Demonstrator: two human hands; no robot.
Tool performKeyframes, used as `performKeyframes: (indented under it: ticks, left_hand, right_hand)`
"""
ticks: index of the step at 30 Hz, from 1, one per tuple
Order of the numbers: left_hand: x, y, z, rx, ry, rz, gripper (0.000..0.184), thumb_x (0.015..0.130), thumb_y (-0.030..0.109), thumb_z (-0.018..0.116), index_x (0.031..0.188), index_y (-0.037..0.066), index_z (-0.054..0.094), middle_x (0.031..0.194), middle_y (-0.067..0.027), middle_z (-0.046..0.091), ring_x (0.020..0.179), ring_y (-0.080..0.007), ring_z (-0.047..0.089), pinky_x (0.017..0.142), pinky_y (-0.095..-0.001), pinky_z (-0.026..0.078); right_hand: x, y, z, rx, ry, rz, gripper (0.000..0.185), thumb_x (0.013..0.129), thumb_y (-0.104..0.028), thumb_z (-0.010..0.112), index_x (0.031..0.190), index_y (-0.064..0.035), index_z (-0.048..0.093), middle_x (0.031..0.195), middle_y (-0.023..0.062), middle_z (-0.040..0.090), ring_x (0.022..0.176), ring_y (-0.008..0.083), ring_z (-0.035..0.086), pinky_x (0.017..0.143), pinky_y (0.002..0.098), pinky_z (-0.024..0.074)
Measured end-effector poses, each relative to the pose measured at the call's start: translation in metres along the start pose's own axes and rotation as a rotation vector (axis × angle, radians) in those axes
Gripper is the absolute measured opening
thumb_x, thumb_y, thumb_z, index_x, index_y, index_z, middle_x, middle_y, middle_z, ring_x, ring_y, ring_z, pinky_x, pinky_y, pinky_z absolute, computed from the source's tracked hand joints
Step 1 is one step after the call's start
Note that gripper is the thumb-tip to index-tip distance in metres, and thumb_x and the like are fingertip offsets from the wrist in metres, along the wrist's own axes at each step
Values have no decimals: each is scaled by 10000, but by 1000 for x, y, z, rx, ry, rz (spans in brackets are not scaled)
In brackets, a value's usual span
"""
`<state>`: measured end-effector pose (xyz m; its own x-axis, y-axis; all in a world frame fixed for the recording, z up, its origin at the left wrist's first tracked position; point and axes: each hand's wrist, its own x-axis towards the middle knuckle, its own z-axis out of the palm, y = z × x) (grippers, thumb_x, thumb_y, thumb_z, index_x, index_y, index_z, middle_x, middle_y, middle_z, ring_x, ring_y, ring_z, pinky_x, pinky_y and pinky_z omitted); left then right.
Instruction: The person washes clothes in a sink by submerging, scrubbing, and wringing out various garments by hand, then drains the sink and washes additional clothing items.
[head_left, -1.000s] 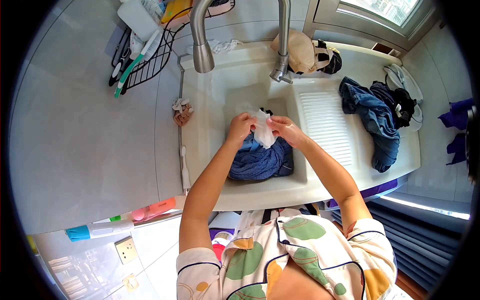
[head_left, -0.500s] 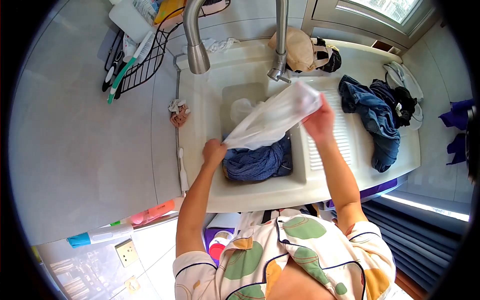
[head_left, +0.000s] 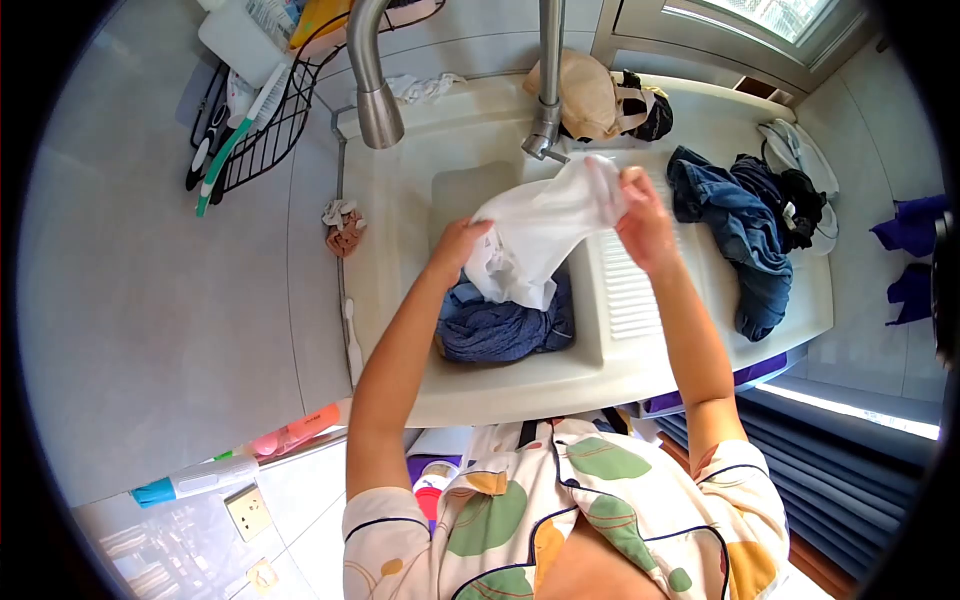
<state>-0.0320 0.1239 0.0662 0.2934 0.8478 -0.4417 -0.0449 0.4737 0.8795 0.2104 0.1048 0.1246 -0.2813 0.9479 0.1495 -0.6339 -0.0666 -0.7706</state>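
Observation:
A thin white cloth (head_left: pixel 540 225), perhaps a garment, is stretched in the air over the sink basin. My left hand (head_left: pixel 460 248) grips its left end with the fingers closed. At the other end, my right hand (head_left: pixel 646 222) pinches the upper right part, close under the faucet lever. The cloth's lower edge hangs loose over wet blue clothes (head_left: pixel 505 328) in the basin. It hides part of those clothes and of the basin.
The white sink (head_left: pixel 410 385) has a ribbed washboard (head_left: pixel 632 290). Jeans (head_left: pixel 735 230) and dark clothes (head_left: pixel 800 205) lie on the right. A spout (head_left: pixel 378 112) and faucet (head_left: pixel 547 90) hang over the back, near a beige bag (head_left: pixel 585 95). A wire rack (head_left: pixel 275 150) holds brushes.
My left hand has moved up and right, and the two hands are closer together. The white cloth, stretched long before, now hangs slacker and wider.

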Motion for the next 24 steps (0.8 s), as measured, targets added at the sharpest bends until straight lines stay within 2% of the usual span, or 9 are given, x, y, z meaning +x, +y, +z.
performKeyframes:
  ticks: [3, 5, 7, 14, 16, 17, 19, 23, 24]
  left_hand:
    - [-12, 41, 28, -109, -102, 75, 311, 790, 281, 511, 911, -4, 539, 742, -24, 545, 637, -95, 513, 588, -238, 427]
    - [-32, 79, 50, -73, -111, 97, 309, 796, 297, 508, 868, -1, 546, 737, -18, 546, 627, -80, 507, 572, -229, 424]
    - [-41, 99, 50, 192, -167, 114, 313, 799, 306, 505, 847, 1, 549, 721, -9, 538, 613, -75, 493, 564, -225, 415]
    - [-44, 108, -37, 689, 137, 179, 378, 795, 330, 511, 909, -26, 564, 726, -42, 572, 617, -87, 485, 588, -236, 403]
    - [-40, 99, -26, 613, 154, 260, 350, 788, 312, 524, 914, -11, 567, 727, -45, 563, 612, -101, 480, 590, -240, 402]
    - [-37, 95, -21, 537, 176, 344, 324, 781, 294, 536, 919, 3, 570, 729, -49, 555, 607, -115, 475, 592, -243, 401]
    - [-25, 87, -21, 658, 221, 488, 265, 773, 247, 544, 911, 23, 576, 724, -56, 535, 609, -133, 472, 586, -247, 402]
    - [-21, 62, -15, 983, 663, 790, 169, 744, 129, 553, 905, 82, 573, 698, -79, 469, 625, -179, 462, 585, -259, 402]
    - [-21, 46, -14, 768, 460, 592, 222, 719, 90, 559, 937, 55, 538, 794, -70, 525, 729, -167, 506, 670, -262, 410]
  right_hand:
    - [2, 61, -16, -916, 73, -51, 747, 627, -230, 683, 1202, -95, 225, 1105, 57, 389, 936, 184, 442, 810, 278, 362]
    - [5, 92, -6, -901, 190, -20, 706, 579, -243, 716, 1154, -59, 351, 1054, 80, 464, 904, 191, 473, 795, 283, 379]
    - [21, 93, -9, -1243, 322, 498, 522, 587, -223, 706, 1025, -24, 504, 920, 100, 555, 805, 172, 521, 737, 275, 409]
    - [31, 31, -47, -170, 107, 356, 362, 682, -160, 610, 966, 44, 520, 878, 103, 585, 810, 203, 563, 712, 304, 441]
    - [33, 22, -30, 59, 117, 737, 401, 699, -188, 601, 994, 62, 496, 903, 111, 577, 826, 198, 554, 734, 270, 427]
    - [34, 28, -22, 58, 120, 736, 401, 699, -188, 601, 994, 62, 496, 903, 111, 577, 826, 198, 554, 734, 270, 427]
    - [34, 41, -1, -1200, -393, 733, 388, 717, -218, 591, 992, 42, 506, 927, 119, 568, 821, 187, 551, 739, 247, 417]
    - [43, 44, 16, -1132, -253, 650, 296, 766, -176, 546, 990, 15, 514, 929, 91, 561, 827, 146, 522, 754, 270, 401]
    - [48, 56, 6, -772, -126, 568, 327, 755, -194, 561, 992, 25, 510, 918, 92, 564, 807, 141, 527, 724, 258, 408]
